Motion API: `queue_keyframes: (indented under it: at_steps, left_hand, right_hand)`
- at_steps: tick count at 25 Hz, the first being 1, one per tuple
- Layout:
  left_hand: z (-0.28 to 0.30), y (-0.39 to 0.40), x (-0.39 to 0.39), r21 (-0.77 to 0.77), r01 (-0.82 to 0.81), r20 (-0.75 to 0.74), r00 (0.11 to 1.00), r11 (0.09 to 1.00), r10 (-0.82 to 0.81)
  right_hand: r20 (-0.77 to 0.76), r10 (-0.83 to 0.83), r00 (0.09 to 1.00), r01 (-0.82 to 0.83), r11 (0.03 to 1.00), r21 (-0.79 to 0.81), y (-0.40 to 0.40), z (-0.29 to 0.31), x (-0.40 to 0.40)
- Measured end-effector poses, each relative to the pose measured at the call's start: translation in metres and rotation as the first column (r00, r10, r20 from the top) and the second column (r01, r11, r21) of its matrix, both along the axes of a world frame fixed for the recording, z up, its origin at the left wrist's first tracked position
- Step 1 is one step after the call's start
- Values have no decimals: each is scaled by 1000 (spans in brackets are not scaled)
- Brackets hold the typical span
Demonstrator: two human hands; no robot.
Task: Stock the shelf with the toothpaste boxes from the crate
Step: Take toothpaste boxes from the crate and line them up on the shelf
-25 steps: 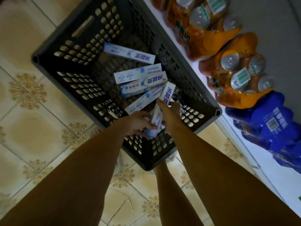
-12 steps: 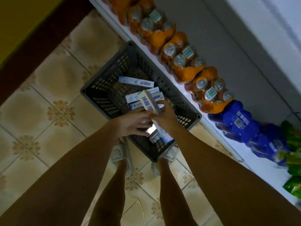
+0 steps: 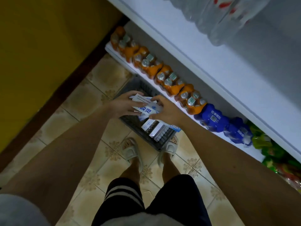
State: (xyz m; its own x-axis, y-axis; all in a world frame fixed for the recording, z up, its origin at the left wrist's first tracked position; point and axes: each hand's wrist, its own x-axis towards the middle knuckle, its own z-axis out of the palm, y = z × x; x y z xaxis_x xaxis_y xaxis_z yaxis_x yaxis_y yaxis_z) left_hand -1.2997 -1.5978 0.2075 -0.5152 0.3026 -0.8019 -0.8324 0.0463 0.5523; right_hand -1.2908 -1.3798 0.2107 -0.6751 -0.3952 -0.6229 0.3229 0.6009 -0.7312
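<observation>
Since half a second ago the view has pulled back and up, and both hands have lifted a bundle of toothpaste boxes [image 3: 145, 107] above the crate [image 3: 135, 123]. The left hand [image 3: 125, 104] and right hand [image 3: 164, 110] clasp the bundle from either side; its count is unclear. About 2 boxes show in the crate. The lowest shelf [image 3: 114, 51] holds 4 orange bottle packs [image 3: 164, 80] and 2 blue packs [image 3: 213, 118].

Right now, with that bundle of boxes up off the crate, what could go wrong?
1. Both hands, left and right, hold several loose toothpaste boxes between them; one could slip out and fall.
2. The crate sits right at the feet, a likely trip hazard when stepping toward the shelf.
</observation>
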Motion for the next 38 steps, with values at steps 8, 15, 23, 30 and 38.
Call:
queue_keyframes:
  at_steps: [8, 15, 23, 30, 38]
  left_hand:
    - [184, -29, -48, 13, 373, -258, 897, 928, -358]
    - [330, -13, -91, -74, 415, -401, 820, 907, -408]
    - [511, -31, -125, -53, 324, -649, 708, 944, -279]
    - [639, -28, -131, -53, 293, -821, 531, 955, -208]
    - [773, 13, -126, -141, 220, -947, 255, 965, -196]
  right_hand:
    - [-231, 97, 968, -86, 995, 57, 0, 183, -34]
    - [-364, 129, 923, -71, 983, 168, 19, 343, -54]
    - [-607, -73, 791, 175, 979, 109, 65, 532, -62]
    - [-846, -49, 531, 255, 961, 104, 77, 650, -45]
    - [-917, -110, 384, 342, 939, 31, 102, 758, -28]
